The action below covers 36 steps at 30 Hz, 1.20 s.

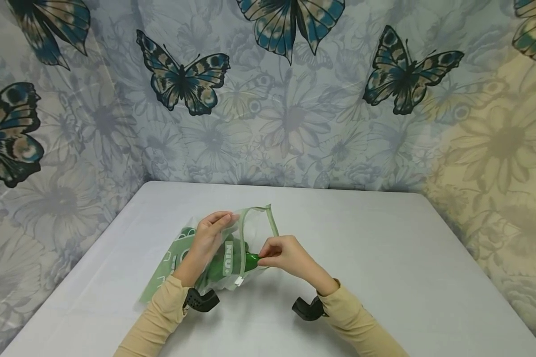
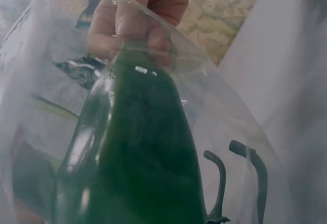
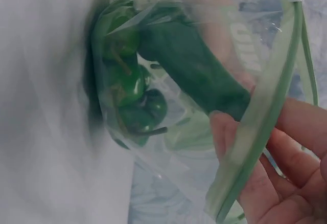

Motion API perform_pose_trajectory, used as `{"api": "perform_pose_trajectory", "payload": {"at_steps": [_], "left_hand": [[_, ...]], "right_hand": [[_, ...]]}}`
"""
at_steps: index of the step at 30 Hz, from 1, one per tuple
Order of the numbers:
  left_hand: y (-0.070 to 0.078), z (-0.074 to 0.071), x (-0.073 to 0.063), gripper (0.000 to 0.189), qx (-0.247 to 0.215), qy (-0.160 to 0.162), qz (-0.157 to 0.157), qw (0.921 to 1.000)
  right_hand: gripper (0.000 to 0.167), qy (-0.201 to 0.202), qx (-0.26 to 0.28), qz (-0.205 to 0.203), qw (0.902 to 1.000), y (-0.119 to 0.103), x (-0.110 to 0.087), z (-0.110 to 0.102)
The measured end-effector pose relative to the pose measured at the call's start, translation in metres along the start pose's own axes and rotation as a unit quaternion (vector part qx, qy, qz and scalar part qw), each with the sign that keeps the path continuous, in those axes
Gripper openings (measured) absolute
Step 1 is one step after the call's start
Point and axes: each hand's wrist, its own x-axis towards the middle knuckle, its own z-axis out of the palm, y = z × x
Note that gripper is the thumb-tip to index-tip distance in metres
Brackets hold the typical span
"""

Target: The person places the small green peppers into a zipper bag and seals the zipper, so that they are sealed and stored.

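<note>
A clear zip bag (image 1: 174, 265) with green print and a green zip edge lies tilted on the table, its mouth open toward the right. My left hand (image 1: 207, 237) pinches the bag's upper film near the mouth. At the opening, my right hand (image 1: 288, 255) pinches the narrow tip of a long green pepper (image 1: 251, 261) between thumb and fingers. Most of that pepper (image 2: 133, 147) is still inside, behind the film. Several other green peppers (image 3: 122, 83), some with curved stems (image 2: 219, 183), lie deeper in the bag.
A white table (image 1: 384, 277) stretches around the bag. Behind and beside it hangs cloth (image 1: 290, 129) printed with butterflies and flowers. A white slider (image 1: 238, 281) sits on the zip edge, and black wrist cameras (image 1: 202, 300) hang below both sleeves.
</note>
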Motion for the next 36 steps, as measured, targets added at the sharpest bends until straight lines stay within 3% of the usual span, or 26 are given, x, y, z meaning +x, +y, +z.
{"api": "perform_pose_trajectory", "payload": {"at_steps": [4, 11, 19, 25, 31, 34, 36], "left_hand": [[0.000, 0.000, -0.001, 0.025, 0.000, 0.000, 0.002, 1.0000], [0.002, 0.003, 0.000, 0.023, -0.016, -0.005, 0.005, 0.9999], [0.001, 0.004, -0.002, 0.028, -0.017, -0.011, 0.009, 0.9998], [0.000, 0.007, -0.002, 0.026, -0.020, -0.015, 0.013, 0.9996], [-0.004, 0.010, -0.005, 0.018, 0.049, -0.008, 0.022, 0.9985], [-0.011, 0.010, -0.007, 0.009, 0.124, -0.013, 0.044, 0.9913], [-0.015, 0.012, -0.009, 0.015, 0.172, -0.018, 0.061, 0.9830]], "right_hand": [[0.007, 0.007, -0.013, -0.023, 0.9996, -0.007, -0.001, 0.001], [0.011, 0.093, -0.013, -0.082, 0.9922, -0.006, 0.002, 0.008], [0.005, 0.016, -0.018, -0.069, 0.9974, -0.005, 0.006, 0.015], [0.006, 0.015, -0.022, -0.053, 0.9983, -0.010, 0.006, 0.016], [0.007, 0.034, -0.006, -0.049, 0.9982, -0.003, -0.001, 0.013], [0.006, 0.039, 0.013, -0.051, 0.9978, 0.014, -0.003, 0.011], [0.006, 0.045, 0.016, -0.056, 0.9973, 0.025, -0.006, 0.009]]}}
